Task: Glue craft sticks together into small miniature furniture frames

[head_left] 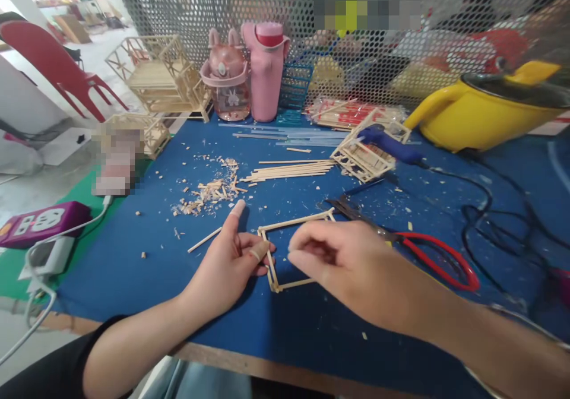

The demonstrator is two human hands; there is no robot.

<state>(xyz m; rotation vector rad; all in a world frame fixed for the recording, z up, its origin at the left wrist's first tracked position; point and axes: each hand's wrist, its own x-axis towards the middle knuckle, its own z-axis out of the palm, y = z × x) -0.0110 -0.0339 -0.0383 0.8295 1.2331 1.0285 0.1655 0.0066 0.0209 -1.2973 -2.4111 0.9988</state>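
Note:
A small square frame of thin wooden sticks (285, 224) lies flat on the blue table mat (146, 268). My left hand (231, 256) rests at the frame's left side, fingertips with tape on them pressing its left stick. My right hand (342, 262) hovers over the frame's right half with thumb and fingers pinched together; whether a stick is between them is hidden. A loose stick (203, 240) lies just left of my left hand.
Red-handled scissors (427, 253) lie right of the frame. Behind are a stick bundle (289, 170), wood scraps (209, 191), a blue glue gun (392, 145) on a stick model, pink bottles (267, 72), a yellow pot (485, 114), black cables (503, 215). A power strip (40, 224) sits left.

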